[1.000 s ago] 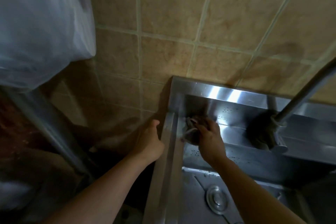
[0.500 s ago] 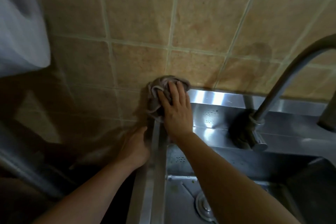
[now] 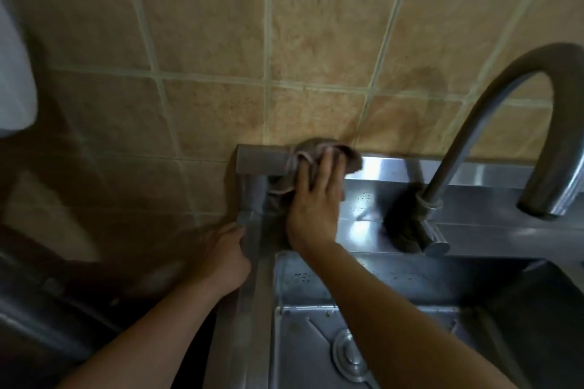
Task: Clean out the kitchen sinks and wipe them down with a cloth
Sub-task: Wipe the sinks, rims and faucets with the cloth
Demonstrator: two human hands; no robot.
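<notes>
The stainless steel sink (image 3: 252,309) stands against the beige tiled wall (image 3: 316,41) behind it. A round metal drain cover (image 3: 349,357) lies in the basin floor. The curved metal tap (image 3: 467,136) rises from the ledge at the back right. The crumpled grey cloth (image 3: 316,151) lies on the back rim near the left corner, under the right hand (image 3: 316,202). The left hand (image 3: 226,259) rests on the sink's left rim. A white plastic bag (image 3: 12,88) hangs at far left.
</notes>
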